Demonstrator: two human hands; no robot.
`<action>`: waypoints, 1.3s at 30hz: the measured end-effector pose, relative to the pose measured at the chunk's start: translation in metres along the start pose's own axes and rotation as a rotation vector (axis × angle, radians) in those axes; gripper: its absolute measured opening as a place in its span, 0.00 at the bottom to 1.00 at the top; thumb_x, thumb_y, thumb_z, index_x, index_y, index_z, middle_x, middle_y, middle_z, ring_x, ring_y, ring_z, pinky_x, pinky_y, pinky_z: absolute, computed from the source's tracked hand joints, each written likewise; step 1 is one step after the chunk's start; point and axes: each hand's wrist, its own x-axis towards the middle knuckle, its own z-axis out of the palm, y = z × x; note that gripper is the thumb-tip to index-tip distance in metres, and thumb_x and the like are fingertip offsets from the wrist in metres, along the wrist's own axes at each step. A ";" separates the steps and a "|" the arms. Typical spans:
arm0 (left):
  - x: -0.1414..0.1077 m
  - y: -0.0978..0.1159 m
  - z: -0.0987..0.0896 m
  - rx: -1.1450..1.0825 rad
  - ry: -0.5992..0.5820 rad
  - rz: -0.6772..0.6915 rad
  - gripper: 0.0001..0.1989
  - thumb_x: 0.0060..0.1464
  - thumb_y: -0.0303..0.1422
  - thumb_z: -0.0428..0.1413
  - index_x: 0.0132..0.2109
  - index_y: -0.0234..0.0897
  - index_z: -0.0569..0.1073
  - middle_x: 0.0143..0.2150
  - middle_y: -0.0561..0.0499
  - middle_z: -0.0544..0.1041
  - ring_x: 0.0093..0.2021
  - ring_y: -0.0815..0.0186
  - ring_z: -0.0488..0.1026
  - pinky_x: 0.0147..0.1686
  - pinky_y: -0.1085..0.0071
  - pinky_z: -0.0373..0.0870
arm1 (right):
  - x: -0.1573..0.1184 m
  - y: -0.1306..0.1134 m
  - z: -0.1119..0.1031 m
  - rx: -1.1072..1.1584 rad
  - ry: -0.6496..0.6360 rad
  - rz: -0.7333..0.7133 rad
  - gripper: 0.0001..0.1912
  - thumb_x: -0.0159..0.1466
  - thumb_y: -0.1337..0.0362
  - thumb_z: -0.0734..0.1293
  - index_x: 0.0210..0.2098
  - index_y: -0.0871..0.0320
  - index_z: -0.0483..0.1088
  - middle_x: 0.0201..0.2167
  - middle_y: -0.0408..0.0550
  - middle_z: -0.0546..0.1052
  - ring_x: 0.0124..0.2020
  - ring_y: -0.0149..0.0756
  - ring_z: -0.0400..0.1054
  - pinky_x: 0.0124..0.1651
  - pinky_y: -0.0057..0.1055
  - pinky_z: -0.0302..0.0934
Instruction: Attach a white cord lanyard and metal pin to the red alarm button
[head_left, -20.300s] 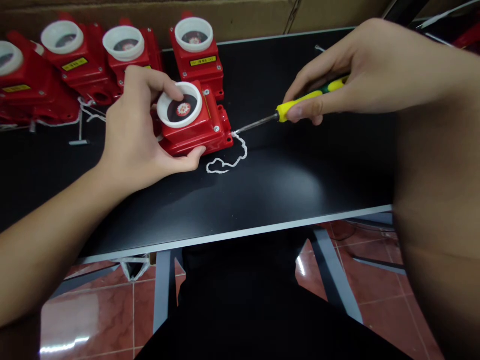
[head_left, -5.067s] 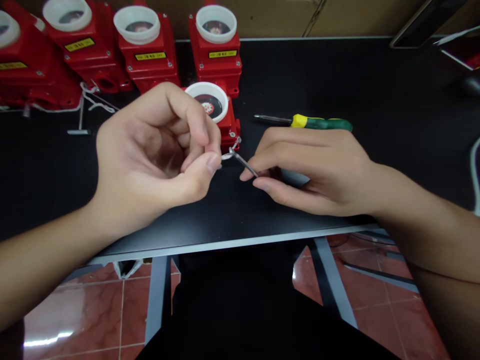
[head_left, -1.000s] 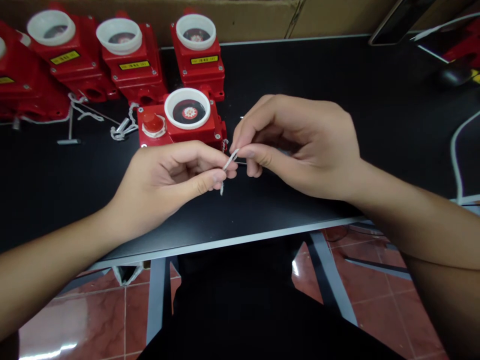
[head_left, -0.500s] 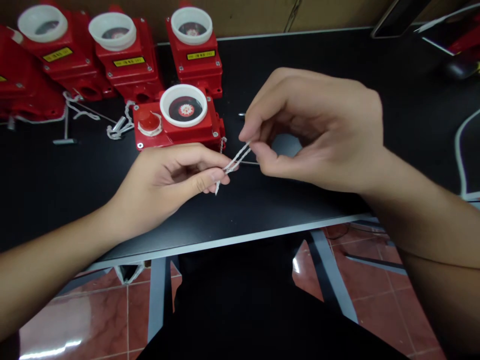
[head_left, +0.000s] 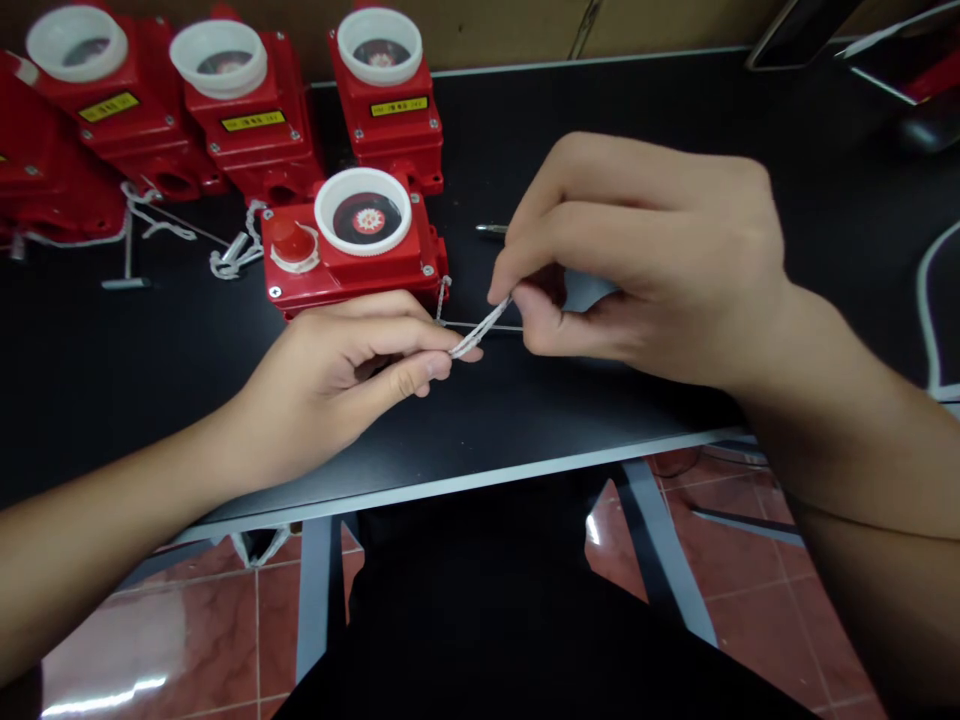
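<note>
A thin white cord, doubled over, stretches slantwise between my hands. My left hand pinches its lower end between thumb and fingers. The upper end is in the thumb-and-forefinger pinch of my right hand. Just behind my left hand lies a red box with a white-ringed round window and a red knob. Another piece of white cord hangs at its right side, near a thin metal rod that passes behind the held cord.
Several similar red boxes with white rings and yellow labels stand along the back left. Cords and a small T-shaped metal bar lie before them. A metal-tipped tool lies behind my right hand. The black table's pale front edge runs below my hands.
My right hand has shifted slightly right, its fingers more curled over the cord. The two strands now lie closer together, and the loose tail below my left fingers no longer shows.
</note>
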 end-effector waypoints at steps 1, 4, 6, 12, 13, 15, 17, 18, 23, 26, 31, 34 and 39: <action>0.000 -0.001 0.000 -0.009 0.001 0.005 0.08 0.82 0.41 0.72 0.59 0.56 0.97 0.46 0.50 0.91 0.34 0.64 0.84 0.36 0.69 0.84 | 0.001 0.001 0.000 0.084 -0.002 0.007 0.08 0.82 0.67 0.70 0.47 0.49 0.81 0.50 0.50 0.88 0.45 0.42 0.82 0.46 0.42 0.75; 0.000 -0.002 0.001 0.003 0.002 -0.006 0.07 0.82 0.38 0.71 0.55 0.53 0.96 0.45 0.51 0.92 0.34 0.65 0.85 0.36 0.70 0.83 | 0.002 0.002 0.002 0.397 -0.031 0.089 0.10 0.82 0.67 0.72 0.42 0.51 0.75 0.42 0.48 0.82 0.40 0.37 0.74 0.44 0.40 0.68; 0.001 -0.002 0.001 0.010 -0.001 0.000 0.07 0.82 0.37 0.70 0.52 0.51 0.95 0.44 0.51 0.92 0.33 0.65 0.86 0.35 0.71 0.82 | 0.002 0.001 0.002 0.555 -0.089 0.145 0.15 0.87 0.65 0.70 0.40 0.52 0.72 0.38 0.44 0.77 0.37 0.33 0.69 0.43 0.38 0.65; 0.003 0.002 0.000 0.090 -0.035 -0.002 0.06 0.81 0.32 0.69 0.52 0.47 0.92 0.46 0.53 0.91 0.38 0.67 0.87 0.40 0.74 0.81 | 0.006 -0.001 0.000 0.786 -0.248 0.287 0.33 0.95 0.40 0.67 0.37 0.53 0.70 0.31 0.42 0.76 0.33 0.33 0.67 0.40 0.37 0.61; 0.003 0.002 0.000 0.109 -0.041 -0.005 0.06 0.81 0.31 0.69 0.52 0.47 0.92 0.47 0.53 0.91 0.40 0.67 0.88 0.42 0.74 0.81 | 0.007 -0.001 -0.001 0.816 -0.256 0.305 0.35 0.94 0.37 0.67 0.36 0.53 0.71 0.31 0.43 0.76 0.33 0.33 0.66 0.41 0.37 0.62; 0.003 0.003 -0.001 0.133 -0.051 0.018 0.06 0.82 0.32 0.69 0.52 0.47 0.91 0.46 0.53 0.91 0.42 0.66 0.88 0.45 0.74 0.81 | 0.008 -0.001 -0.003 0.855 -0.284 0.317 0.36 0.94 0.35 0.66 0.36 0.54 0.72 0.31 0.43 0.76 0.34 0.33 0.67 0.42 0.36 0.62; 0.002 0.003 0.000 0.163 -0.057 0.049 0.06 0.83 0.33 0.67 0.50 0.45 0.89 0.46 0.54 0.89 0.43 0.67 0.87 0.46 0.74 0.80 | 0.009 0.001 -0.005 0.898 -0.330 0.321 0.35 0.94 0.37 0.68 0.37 0.55 0.73 0.33 0.43 0.76 0.35 0.32 0.68 0.43 0.34 0.62; 0.002 0.003 0.000 0.180 -0.057 0.067 0.08 0.84 0.33 0.66 0.49 0.44 0.87 0.46 0.53 0.88 0.43 0.67 0.86 0.46 0.73 0.80 | 0.009 0.002 -0.006 0.929 -0.356 0.328 0.33 0.93 0.38 0.70 0.38 0.56 0.73 0.34 0.43 0.76 0.36 0.31 0.68 0.42 0.34 0.62; -0.002 0.005 0.002 0.276 -0.041 0.159 0.14 0.86 0.30 0.58 0.45 0.42 0.81 0.43 0.51 0.85 0.41 0.64 0.83 0.48 0.69 0.81 | 0.008 0.005 -0.008 1.050 -0.429 0.389 0.25 0.84 0.51 0.85 0.43 0.56 0.71 0.39 0.41 0.75 0.37 0.28 0.66 0.38 0.29 0.59; -0.003 0.005 0.001 0.320 -0.041 0.202 0.14 0.87 0.30 0.59 0.46 0.43 0.82 0.44 0.51 0.86 0.41 0.64 0.84 0.48 0.68 0.82 | 0.008 0.006 -0.005 1.053 -0.402 0.412 0.21 0.82 0.55 0.87 0.45 0.57 0.76 0.39 0.41 0.78 0.38 0.29 0.70 0.38 0.29 0.63; -0.003 -0.001 -0.002 0.363 -0.055 0.304 0.06 0.86 0.35 0.67 0.52 0.46 0.87 0.50 0.50 0.91 0.45 0.62 0.90 0.51 0.67 0.89 | 0.009 0.007 0.000 1.115 -0.250 0.421 0.17 0.78 0.59 0.90 0.47 0.59 0.82 0.38 0.39 0.83 0.35 0.27 0.76 0.38 0.26 0.69; -0.005 -0.003 -0.003 0.434 -0.046 0.350 0.02 0.85 0.36 0.68 0.56 0.46 0.88 0.55 0.49 0.93 0.49 0.60 0.93 0.55 0.65 0.93 | 0.010 0.007 0.002 1.088 -0.188 0.449 0.15 0.77 0.60 0.90 0.45 0.58 0.84 0.36 0.40 0.83 0.33 0.28 0.76 0.37 0.28 0.71; -0.009 -0.003 -0.002 0.549 -0.023 0.423 0.07 0.84 0.28 0.65 0.61 0.44 0.87 0.59 0.44 0.92 0.53 0.58 0.94 0.57 0.65 0.94 | 0.010 0.004 0.007 1.029 -0.083 0.472 0.17 0.75 0.56 0.92 0.43 0.55 0.86 0.36 0.41 0.85 0.33 0.30 0.76 0.37 0.29 0.72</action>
